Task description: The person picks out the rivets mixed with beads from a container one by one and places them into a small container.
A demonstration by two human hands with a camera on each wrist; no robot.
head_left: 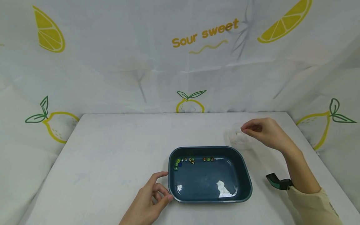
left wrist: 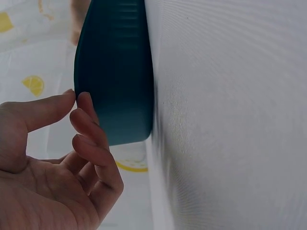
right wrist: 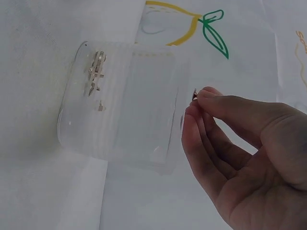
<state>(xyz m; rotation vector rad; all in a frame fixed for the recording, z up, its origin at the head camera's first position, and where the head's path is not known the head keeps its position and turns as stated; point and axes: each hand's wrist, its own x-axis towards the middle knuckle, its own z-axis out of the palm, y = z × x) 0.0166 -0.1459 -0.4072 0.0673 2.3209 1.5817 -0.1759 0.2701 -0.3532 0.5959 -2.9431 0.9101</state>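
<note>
Dark teal plastic forms the basin (head_left: 209,175) near the front edge of our white table (head_left: 112,150) in the head view. Along its far wall, from about ten to twelve o'clock inside it, lies a row of small marbles (head_left: 185,160), green, blue and brownish, with water glinting on the floor near six o'clock. Our left hand (head_left: 150,200) rests at the basin's eight o'clock corner, fingers loosely curled, fingertips against the rim. At the basin's two o'clock stands a clear plastic cup (head_left: 239,139), and our right hand (head_left: 262,131) hovers over it, thumb and forefinger pinching a tiny object (head_left: 238,133).

From the left wrist, our left hand (left wrist: 57,167) holds nothing; its bent fingertips (left wrist: 84,103) touch the basin's outer wall (left wrist: 115,72).

From the right wrist, the clear cup (right wrist: 120,105) shows a few small metallic pieces (right wrist: 95,72) lying on its bottom. Our right hand (right wrist: 240,158) sits just beside the cup's open rim, fingers narrowed around the small object (right wrist: 194,95), apart from the cup.
</note>
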